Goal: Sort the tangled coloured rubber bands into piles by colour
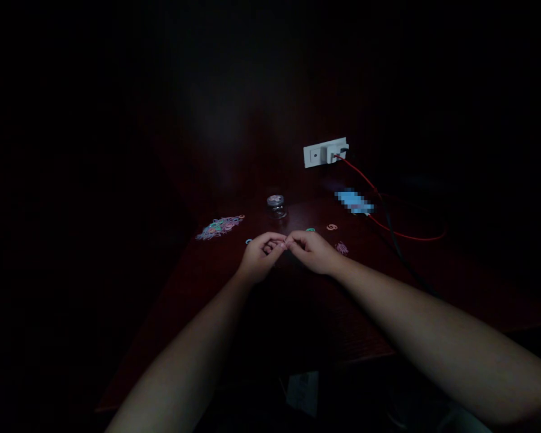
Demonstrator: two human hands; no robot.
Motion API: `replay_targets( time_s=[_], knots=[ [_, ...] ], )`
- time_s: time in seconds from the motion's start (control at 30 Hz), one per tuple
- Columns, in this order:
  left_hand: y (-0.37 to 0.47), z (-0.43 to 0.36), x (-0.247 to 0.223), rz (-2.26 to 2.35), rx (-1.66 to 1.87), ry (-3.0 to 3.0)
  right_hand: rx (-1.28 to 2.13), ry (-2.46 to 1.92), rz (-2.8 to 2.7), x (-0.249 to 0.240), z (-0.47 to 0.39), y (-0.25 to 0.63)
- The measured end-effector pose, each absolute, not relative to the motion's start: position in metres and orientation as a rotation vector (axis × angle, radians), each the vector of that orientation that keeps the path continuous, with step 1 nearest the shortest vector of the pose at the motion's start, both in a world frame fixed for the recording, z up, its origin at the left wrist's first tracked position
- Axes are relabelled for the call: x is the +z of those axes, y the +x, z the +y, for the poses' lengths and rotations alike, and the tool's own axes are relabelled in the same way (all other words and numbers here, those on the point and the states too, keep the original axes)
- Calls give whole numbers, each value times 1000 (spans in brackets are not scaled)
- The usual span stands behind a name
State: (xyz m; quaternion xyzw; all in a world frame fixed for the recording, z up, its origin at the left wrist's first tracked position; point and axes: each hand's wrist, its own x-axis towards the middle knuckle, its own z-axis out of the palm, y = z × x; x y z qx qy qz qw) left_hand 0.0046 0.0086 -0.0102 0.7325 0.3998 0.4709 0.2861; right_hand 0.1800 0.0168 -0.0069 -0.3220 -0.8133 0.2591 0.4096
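My left hand (262, 255) and my right hand (313, 251) meet fingertip to fingertip above the dark red table (193, 294). Both are closed in a pinch; whatever lies between the fingertips is too small to make out. A heap of coloured loops (220, 227), looking like small elastic bands, lies left of my left hand. One light blue loop (249, 242) shows right beside that hand. Past my right hand are a green loop (311, 230), a few orange loops (332, 227) and a small pink bunch of loops (341, 248).
Behind my hands stands a small clear jar (276, 206) with a lid. A white wall socket (325, 152) holds a plugged-in charger. Its red cable (358, 170) runs along the right side, near a blurred-out blue device (354, 201). The surroundings are very dark.
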Motion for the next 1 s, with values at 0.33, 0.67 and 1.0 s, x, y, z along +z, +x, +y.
replay_targets(
  time_s=[0.33,0.67,1.0],
  knots=[
    [4,10,-11,978,1336,1843,636,-802,-2060,-7,17,180],
    [1,12,-11,1014,1384,1847,612,-790,-2058,-7,17,180],
    [-7,12,-4,1085,1337,1898,587,-824,-2073,-6,16,181]
  ],
)
